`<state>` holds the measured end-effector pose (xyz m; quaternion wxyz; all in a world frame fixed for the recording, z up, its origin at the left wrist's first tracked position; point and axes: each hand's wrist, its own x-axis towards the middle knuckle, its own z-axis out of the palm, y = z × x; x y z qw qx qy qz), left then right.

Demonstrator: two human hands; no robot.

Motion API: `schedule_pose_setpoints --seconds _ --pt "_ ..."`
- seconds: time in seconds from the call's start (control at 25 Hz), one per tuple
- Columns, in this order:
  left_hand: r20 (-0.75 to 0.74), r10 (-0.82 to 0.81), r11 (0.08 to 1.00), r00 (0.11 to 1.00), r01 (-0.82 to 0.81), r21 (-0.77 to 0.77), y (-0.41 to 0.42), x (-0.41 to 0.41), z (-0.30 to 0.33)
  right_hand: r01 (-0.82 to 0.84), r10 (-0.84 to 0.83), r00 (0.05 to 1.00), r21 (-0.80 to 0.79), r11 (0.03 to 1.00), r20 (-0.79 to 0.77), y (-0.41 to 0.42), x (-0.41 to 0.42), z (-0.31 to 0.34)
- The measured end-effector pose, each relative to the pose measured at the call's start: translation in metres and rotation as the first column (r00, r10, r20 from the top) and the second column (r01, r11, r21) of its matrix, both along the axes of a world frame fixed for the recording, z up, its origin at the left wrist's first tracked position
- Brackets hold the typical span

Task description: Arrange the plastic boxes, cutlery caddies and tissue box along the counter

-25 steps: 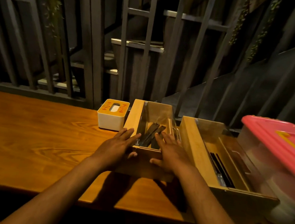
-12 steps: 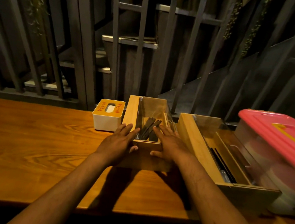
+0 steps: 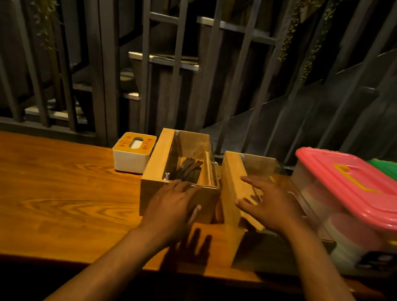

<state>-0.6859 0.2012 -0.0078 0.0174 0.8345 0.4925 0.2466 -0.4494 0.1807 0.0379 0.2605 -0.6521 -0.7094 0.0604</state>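
While both hands [image 3: 174,204] [image 3: 269,208] lie spread over caddies [image 3: 155,170], wooden counter [image 3: 40,182] glows amber; dark railing [image 3: 176,73] behind.

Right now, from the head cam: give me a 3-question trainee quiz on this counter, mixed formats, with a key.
1. True or false: the tissue box stands to the left of the left caddy.
2. Multiple choice: where is the right hand? A) flat on the tissue box B) spread open over the right caddy C) gripping the pink lid
3. Fill in: the left hand rests open on the near end of the left ____.

Key: 1 true; 2 B; 3 caddy.
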Motion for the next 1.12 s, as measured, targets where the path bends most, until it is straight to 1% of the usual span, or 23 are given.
schedule_pose_setpoints --seconds 0.08,0.16,0.2,0.24,0.28,0.36,0.48,0.6,0.68,0.92,1.12 --pt "0.036 -0.069 0.997 0.997 0.069 0.016 -0.02 0.034 -0.001 -0.007 0.008 1.0 -0.033 0.999 0.027 -0.021 0.044 -0.002" --pt "0.046 -0.11 0.994 0.993 0.108 0.031 -0.036 0.074 -0.009 -0.016 0.025 0.999 -0.193 0.981 0.043 -0.036 0.085 -0.011" --pt "0.049 -0.112 0.994 0.992 0.112 0.017 -0.043 0.094 -0.014 -0.019 0.04 0.997 -0.283 0.959 0.069 -0.04 0.103 -0.018" --pt "0.045 -0.106 0.994 0.993 0.106 -0.001 -0.048 0.112 -0.02 -0.024 0.068 0.99 -0.326 0.945 0.122 -0.042 0.118 -0.026" --pt "0.029 -0.094 0.995 0.995 0.094 -0.01 -0.052 0.128 -0.027 -0.033 0.094 0.979 -0.317 0.948 0.178 -0.042 0.132 -0.037" --pt "-0.015 -0.048 0.999 0.999 0.048 -0.001 -0.055 0.144 -0.041 -0.068 0.127 0.957 -0.226 0.972 0.262 -0.041 0.143 -0.053" --pt "-0.043 0.05 0.999 0.998 -0.049 0.013 -0.048 0.158 -0.055 -0.131 0.167 0.943 -0.14 0.981 0.289 -0.034 0.153 -0.065" --pt "-0.046 0.109 0.994 0.993 -0.108 0.008 -0.034 0.167 -0.057 -0.171 0.204 0.935 -0.134 0.976 0.29 -0.012 0.16 -0.068" --pt "-0.07 0.124 0.992 0.99 -0.123 0.018 -0.021 0.17 -0.055 -0.189 0.219 0.941 -0.136 0.973 0.258 0.01 0.162 -0.07" --pt "-0.166 0.13 0.99 0.978 -0.119 0.076 0.025 0.172 -0.05 -0.158 0.19 0.934 -0.127 0.979 0.302 0.054 0.163 -0.065" --pt "-0.175 0.126 0.99 0.976 -0.114 0.08 0.048 0.172 -0.048 -0.146 0.183 0.93 -0.136 0.98 0.32 0.075 0.163 -0.061"
